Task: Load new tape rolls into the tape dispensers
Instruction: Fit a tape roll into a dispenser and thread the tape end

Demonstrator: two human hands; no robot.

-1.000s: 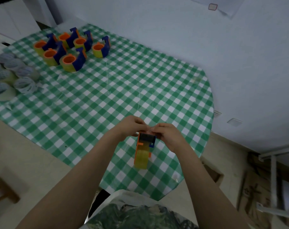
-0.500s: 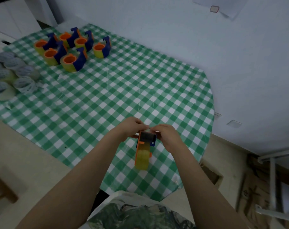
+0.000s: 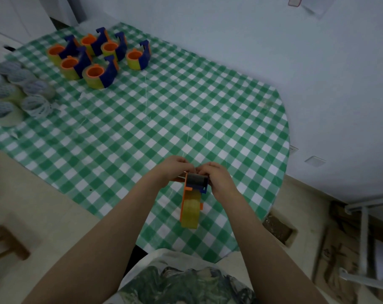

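Dispenser [image 3: 191, 200] sits between left hand [image 3: 174, 170] and right hand [image 3: 217, 178], both gripping its top end.

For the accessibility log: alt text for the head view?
The left hand and right hand grip the top of an orange-and-blue tape dispenser holding a yellowish roll, above a green checked table. Far left sit other dispensers and spare tape rolls.

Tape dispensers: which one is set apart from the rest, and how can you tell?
The dispenser near the table's close edge, held by the left hand and right hand. The other six stand clustered at the far left corner, untouched.
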